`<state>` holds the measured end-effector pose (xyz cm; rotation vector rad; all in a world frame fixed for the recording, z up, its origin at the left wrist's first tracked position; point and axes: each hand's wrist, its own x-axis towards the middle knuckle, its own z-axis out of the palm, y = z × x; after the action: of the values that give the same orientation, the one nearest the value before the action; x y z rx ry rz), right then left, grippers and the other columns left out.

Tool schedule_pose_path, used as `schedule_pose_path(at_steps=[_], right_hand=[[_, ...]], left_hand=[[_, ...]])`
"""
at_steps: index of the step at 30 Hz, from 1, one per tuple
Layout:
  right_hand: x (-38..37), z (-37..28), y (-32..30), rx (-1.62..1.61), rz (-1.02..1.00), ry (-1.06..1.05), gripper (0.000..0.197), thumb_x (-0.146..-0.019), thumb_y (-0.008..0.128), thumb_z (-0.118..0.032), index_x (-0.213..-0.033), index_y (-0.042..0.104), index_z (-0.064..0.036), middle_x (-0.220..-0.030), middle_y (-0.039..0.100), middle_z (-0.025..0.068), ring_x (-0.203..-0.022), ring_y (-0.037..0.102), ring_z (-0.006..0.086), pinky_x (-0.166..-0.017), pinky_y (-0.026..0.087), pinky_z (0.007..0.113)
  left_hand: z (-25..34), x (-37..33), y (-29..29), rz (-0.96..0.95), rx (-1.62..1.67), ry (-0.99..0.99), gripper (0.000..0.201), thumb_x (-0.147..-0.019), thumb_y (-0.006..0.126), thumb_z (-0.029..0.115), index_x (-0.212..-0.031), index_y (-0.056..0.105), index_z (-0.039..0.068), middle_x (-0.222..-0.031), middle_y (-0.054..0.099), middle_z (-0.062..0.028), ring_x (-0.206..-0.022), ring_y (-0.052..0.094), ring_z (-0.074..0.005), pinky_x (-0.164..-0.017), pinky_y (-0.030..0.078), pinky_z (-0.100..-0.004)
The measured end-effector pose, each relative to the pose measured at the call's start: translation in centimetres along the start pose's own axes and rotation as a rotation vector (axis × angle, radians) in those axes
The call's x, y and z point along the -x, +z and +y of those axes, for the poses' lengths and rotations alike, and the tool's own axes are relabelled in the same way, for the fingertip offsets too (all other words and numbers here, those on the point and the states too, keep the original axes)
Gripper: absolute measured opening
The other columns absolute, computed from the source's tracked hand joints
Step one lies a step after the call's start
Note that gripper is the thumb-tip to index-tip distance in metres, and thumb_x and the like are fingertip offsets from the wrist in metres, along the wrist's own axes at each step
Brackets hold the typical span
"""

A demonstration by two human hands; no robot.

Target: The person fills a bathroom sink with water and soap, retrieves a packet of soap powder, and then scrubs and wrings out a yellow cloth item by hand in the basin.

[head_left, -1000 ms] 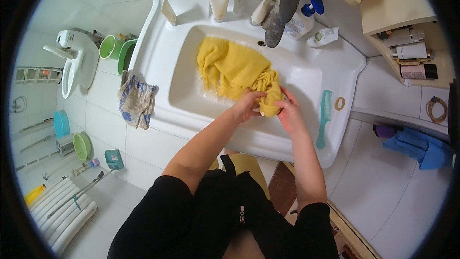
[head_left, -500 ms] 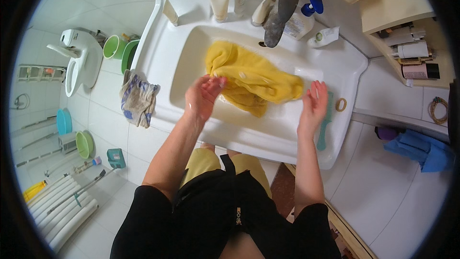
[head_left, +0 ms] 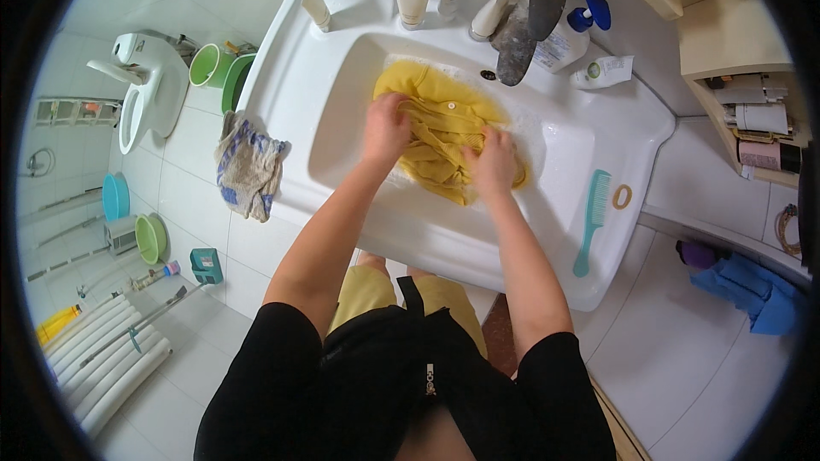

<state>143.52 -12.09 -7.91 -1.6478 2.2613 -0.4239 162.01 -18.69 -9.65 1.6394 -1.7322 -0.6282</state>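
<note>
While the left hand (head_left: pixel 389 128) and the right hand (head_left: pixel 493 164) are both down on the soft yellow knit garment (head_left: pixel 434 130): I'm seeing it lie bunched in the bowl of the white ceramic washbasin (head_left: pixel 335 149), with white foam (head_left: pixel 533 135) along its right side.
Left hand: fingers bent onto the garment's left edge, tips lost to me; I can't tell if they grip.
Right hand: back up, fingers bent down over the right-hand folds; whether they pinch, I can't tell either.
Yellow folds: this looks like washing by hand, so I'd call for loose fingers, gathering and pressing, no hard twisting; wet knit probably stretches.
Small round white button (head_left: pixel 451 105): face up, between the hands and toward the tap side; I'd steer fingertips around it to spare its thread.
White pump bottle with a blue head (head_left: pixel 559 47): just right of the dark grey tap (head_left: pixel 531 30), small print on its front, too fine for me.
White tube lying on its side (head_left: pixel 602 72): a round green mark shows, lettering unclear.
Pink-and-black box (head_left: pixel 769 155): over on the right-hand shelf, its printing unreadable from my end.
</note>
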Motion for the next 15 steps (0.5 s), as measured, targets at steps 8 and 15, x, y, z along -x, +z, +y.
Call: schedule_pose_path(at_steps=[8, 15], right_hand=[[4.4, 6.9, -1.4, -0.362, -0.056, 0.132, 0.039, -0.071, 0.056, 0.005, -0.109, 0.055, -0.0040, -0.096, 0.055, 0.0119, -0.089, 0.057, 0.0262, -0.077, 0.047, 0.034], [5.3, 6.8, -9.0, -1.531, -0.182, 0.560, 0.020, -0.068, 0.047, 0.005, -0.087, 0.052, -0.0010, -0.089, 0.052, 0.0084, -0.086, 0.055, 0.0204, -0.076, 0.047, 0.033]], left_hand=[[3.1, -0.1, -0.3, -0.589, -0.423, -0.139, 0.022, -0.078, 0.059, 0.024, -0.095, 0.059, 0.009, -0.095, 0.059, -0.0089, -0.088, 0.057, -0.0280, -0.075, 0.047, -0.0406], [1.5, 0.8, -3.4, -0.170, -0.013, -0.160, 0.013, -0.079, 0.058, 0.013, -0.086, 0.053, 0.004, -0.088, 0.057, -0.0109, -0.070, 0.059, -0.0237, -0.061, 0.046, -0.0381]])
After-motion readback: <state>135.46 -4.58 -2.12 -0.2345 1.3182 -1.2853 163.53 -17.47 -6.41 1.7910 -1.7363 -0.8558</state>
